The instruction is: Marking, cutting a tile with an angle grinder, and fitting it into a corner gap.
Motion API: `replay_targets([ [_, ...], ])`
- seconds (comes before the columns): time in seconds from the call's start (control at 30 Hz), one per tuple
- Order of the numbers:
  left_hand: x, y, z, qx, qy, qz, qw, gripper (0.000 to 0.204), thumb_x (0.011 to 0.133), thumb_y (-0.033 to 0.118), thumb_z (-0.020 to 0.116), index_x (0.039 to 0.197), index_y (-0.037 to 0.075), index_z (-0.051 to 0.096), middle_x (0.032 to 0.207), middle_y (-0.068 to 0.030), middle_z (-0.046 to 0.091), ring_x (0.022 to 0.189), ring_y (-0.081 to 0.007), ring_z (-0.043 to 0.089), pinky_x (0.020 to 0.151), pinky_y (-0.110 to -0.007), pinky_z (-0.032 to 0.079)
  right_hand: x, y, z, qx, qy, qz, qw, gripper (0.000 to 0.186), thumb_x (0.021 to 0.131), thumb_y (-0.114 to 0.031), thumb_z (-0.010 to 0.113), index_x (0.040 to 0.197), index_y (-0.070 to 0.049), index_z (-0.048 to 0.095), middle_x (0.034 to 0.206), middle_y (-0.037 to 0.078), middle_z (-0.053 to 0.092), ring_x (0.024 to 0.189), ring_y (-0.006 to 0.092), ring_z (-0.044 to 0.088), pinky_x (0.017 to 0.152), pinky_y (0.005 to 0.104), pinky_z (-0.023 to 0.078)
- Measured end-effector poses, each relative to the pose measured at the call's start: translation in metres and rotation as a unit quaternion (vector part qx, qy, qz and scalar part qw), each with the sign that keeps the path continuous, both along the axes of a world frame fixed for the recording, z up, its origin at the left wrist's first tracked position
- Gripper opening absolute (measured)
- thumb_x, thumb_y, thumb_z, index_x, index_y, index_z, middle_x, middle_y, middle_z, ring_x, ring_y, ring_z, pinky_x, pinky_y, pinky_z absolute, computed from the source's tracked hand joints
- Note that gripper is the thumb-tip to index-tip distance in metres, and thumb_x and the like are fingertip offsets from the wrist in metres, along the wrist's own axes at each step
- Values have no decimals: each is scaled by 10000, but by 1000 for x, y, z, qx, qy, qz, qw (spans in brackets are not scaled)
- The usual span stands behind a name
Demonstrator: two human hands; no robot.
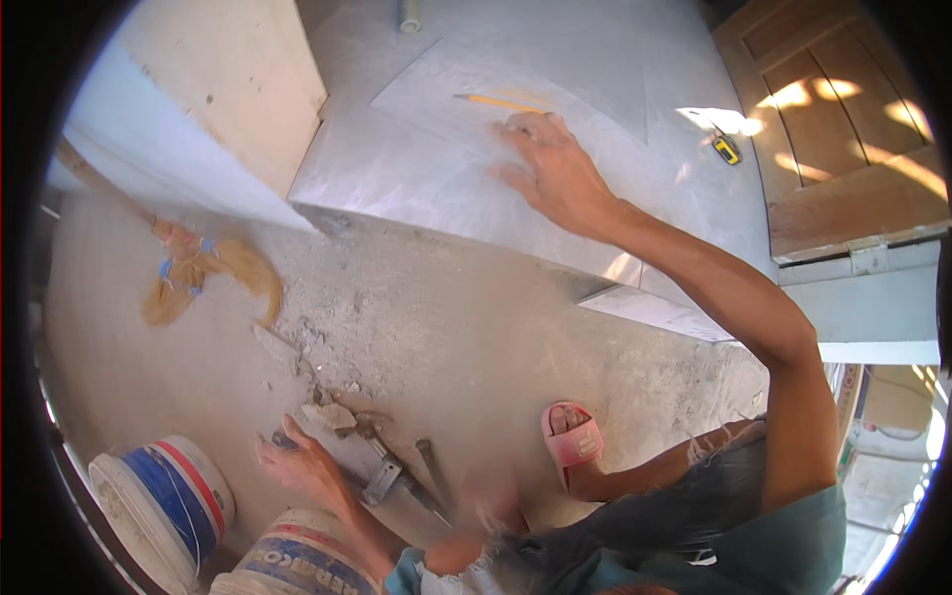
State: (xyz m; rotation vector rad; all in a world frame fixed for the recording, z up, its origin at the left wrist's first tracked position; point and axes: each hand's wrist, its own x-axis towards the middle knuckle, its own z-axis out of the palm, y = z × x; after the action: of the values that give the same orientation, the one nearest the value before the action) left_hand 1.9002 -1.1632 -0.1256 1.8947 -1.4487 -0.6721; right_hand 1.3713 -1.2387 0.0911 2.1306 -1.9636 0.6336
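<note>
My right hand (560, 174) reaches over a grey, dusty raised tile surface (397, 164), fingers apart and smeared by motion. Just beyond its fingers lies a yellow pencil (501, 102); the near end of the pencil meets the back of the hand in the picture, and no grip on it shows. Low on the left, my left hand (307, 471) has curled fingers around a small dark thing (283, 439), too unclear to name. Close to that hand, a metal tool with a long shaft (382, 471) and a hammer-like tool (433, 466) lie on the dusty floor.
Two white buckets with blue and red bands (178, 491) stand at lower left. A straw broom (178, 268) leans beside a pale wall block (218, 89). Rubble (317, 397) litters the floor. A yellow tape measure (727, 149) lies near a wooden door (833, 119).
</note>
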Motion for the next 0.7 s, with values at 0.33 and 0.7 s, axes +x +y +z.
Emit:
replay_targets([
  [0.33, -348, -116, 155, -337, -111, -382, 853, 469, 910, 250, 680, 1273, -18, 553, 1359, -233, 500, 1269, -379, 452, 1061, -508, 313, -189, 33, -34, 127, -86, -321, 935, 267, 904, -220, 630, 1054, 0, 621, 1076, 219, 638, 1084, 408, 575, 884, 491, 508],
  [0.7, -451, -279, 172, -177, -310, -317, 879, 781, 903, 656, 513, 1288, -22, 557, 1343, -225, 501, 1282, -396, 422, 1038, -600, 307, -86, 153, -31, 20, -157, -469, 869, 737, 876, -429, 688, 1348, 97, 481, 1266, 292, 518, 1177, 406, 484, 1004, 457, 412],
])
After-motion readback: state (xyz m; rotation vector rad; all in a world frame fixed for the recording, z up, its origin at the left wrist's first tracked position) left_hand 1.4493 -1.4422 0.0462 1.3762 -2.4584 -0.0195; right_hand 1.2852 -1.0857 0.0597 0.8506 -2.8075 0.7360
